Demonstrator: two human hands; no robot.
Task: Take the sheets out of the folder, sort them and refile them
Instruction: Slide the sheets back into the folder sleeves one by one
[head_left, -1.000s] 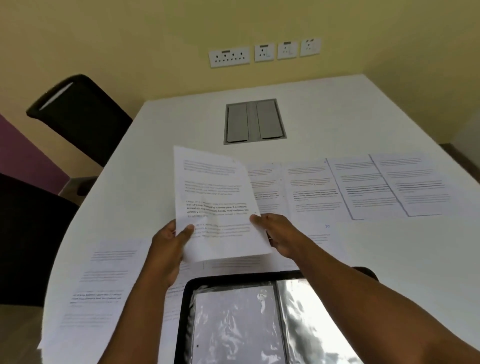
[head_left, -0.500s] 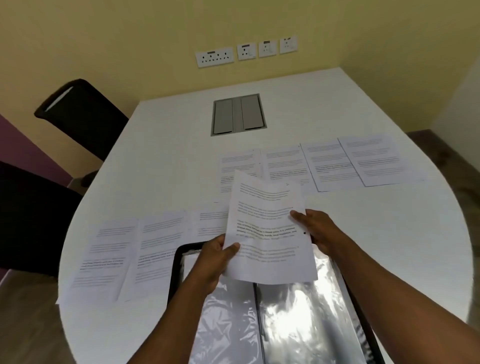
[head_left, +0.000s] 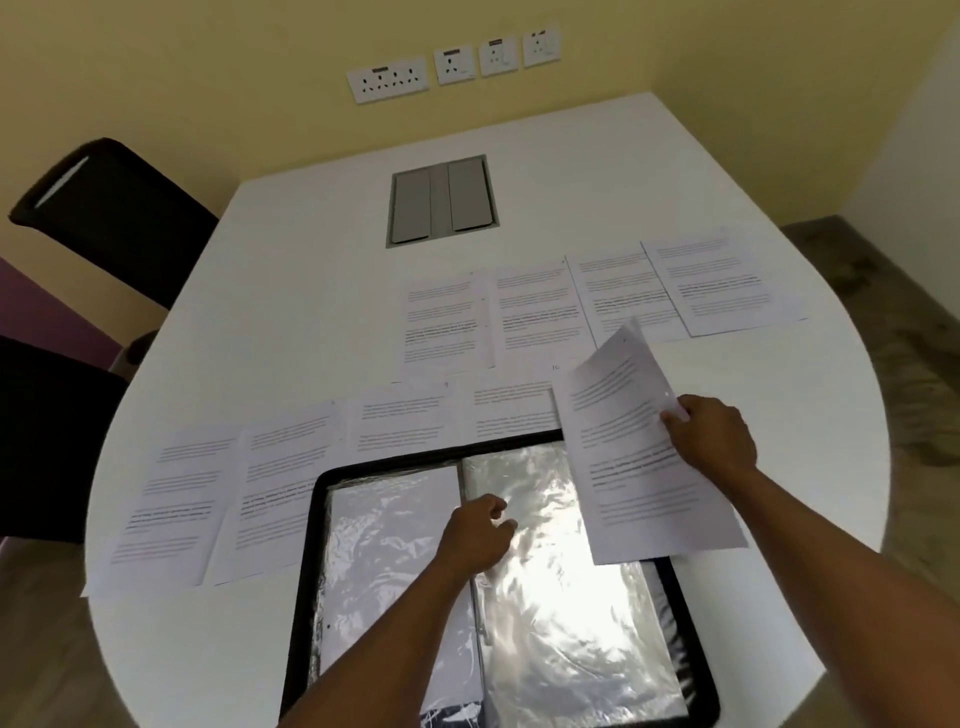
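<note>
The right hand (head_left: 709, 441) pinches a sheet (head_left: 644, 452) over the folder (head_left: 498, 582), likely for refiling; the left hand (head_left: 480, 535), fingers loosely curled, reaches toward its plastic sleeve (head_left: 566, 613).

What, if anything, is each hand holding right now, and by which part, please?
The right hand pinches one printed sheet at its right edge. The left hand holds nothing; it is at the folder's plastic sleeve.
</note>
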